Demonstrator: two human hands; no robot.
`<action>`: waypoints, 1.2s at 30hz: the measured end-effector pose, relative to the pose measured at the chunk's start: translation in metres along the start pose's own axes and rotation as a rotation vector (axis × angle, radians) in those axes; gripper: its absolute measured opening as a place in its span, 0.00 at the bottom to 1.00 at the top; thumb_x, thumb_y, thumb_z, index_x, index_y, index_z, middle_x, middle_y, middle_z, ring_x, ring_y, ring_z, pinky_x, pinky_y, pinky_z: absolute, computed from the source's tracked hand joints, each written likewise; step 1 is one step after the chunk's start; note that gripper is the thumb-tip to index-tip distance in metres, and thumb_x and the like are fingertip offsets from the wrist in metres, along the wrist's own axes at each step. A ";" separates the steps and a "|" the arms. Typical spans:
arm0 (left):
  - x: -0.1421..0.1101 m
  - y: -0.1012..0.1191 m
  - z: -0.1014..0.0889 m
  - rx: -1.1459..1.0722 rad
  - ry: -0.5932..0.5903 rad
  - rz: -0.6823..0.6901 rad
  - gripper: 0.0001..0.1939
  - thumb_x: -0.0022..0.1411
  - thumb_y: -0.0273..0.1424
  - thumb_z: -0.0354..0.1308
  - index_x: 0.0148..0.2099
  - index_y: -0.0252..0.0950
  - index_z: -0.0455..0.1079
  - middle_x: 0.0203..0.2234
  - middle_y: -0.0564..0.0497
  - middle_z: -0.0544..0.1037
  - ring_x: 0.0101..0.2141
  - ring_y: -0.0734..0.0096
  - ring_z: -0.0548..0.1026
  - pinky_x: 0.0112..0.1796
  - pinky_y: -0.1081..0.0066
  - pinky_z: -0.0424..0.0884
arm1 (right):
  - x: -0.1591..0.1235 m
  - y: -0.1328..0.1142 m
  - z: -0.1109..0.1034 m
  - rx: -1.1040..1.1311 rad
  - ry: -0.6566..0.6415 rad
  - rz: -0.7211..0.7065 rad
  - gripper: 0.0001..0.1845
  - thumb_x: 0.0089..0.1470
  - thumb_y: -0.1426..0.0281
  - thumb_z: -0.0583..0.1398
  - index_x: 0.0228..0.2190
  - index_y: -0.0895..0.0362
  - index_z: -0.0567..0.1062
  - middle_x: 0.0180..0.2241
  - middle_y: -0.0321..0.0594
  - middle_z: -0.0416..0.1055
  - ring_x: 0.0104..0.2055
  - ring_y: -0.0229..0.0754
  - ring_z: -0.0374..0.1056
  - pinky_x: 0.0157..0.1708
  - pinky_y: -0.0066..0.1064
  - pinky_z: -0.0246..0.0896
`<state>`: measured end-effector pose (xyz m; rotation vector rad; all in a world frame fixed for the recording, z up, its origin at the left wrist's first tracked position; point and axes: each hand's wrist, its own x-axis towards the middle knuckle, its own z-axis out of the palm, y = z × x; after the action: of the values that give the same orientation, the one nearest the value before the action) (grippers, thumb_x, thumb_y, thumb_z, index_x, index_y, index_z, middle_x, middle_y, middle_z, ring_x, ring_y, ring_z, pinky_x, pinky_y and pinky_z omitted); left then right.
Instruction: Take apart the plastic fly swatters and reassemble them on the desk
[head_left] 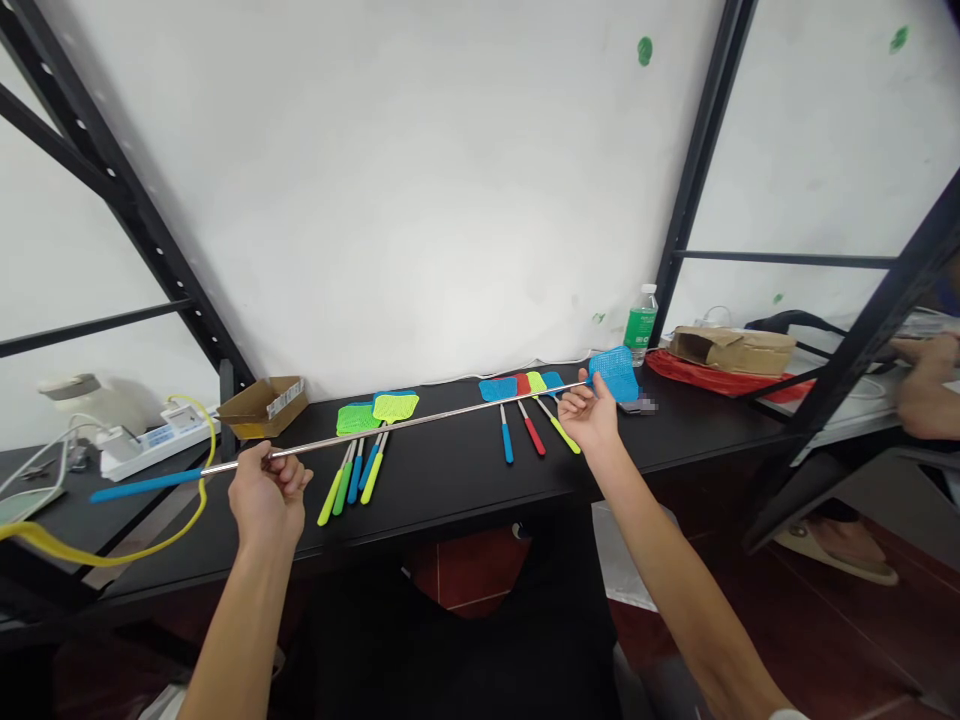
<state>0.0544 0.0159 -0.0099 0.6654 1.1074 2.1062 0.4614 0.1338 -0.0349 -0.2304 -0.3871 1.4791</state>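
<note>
A blue fly swatter (pixel 613 375) with a long metal rod stretches across the view above the black table, its blue handle at the left and its mesh head at the right. My left hand (pixel 268 495) is closed round the rod beside the handle. Close to the mesh head, my right hand (pixel 590 412) pinches the rod's other end. Behind the rod lies a group of swatters in green, blue and yellow (pixel 395 406), handles toward me. Another group in blue, red and yellow-green (pixel 499 389) lies nearer my right hand.
An open cardboard box (pixel 264 405) and a white power strip (pixel 161 442) with a yellow cable (pixel 202 500) are at the left. A green-labelled bottle (pixel 641 325) stands by the shelf post at the right. A brown box (pixel 731 350) rests on red plastic. Another person's arm (pixel 930 385) shows far right.
</note>
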 end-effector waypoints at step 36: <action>0.002 -0.002 -0.002 0.024 -0.003 0.036 0.08 0.55 0.32 0.60 0.28 0.36 0.65 0.20 0.54 0.72 0.15 0.81 0.54 0.20 0.76 0.57 | -0.002 0.001 0.004 0.163 0.063 0.073 0.16 0.69 0.60 0.51 0.35 0.55 0.72 0.13 0.24 0.55 0.12 0.30 0.53 0.12 0.23 0.50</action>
<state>0.0521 0.0174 -0.0121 0.7050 1.1290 2.1245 0.4590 0.1321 -0.0322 -0.1622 -0.2077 1.5629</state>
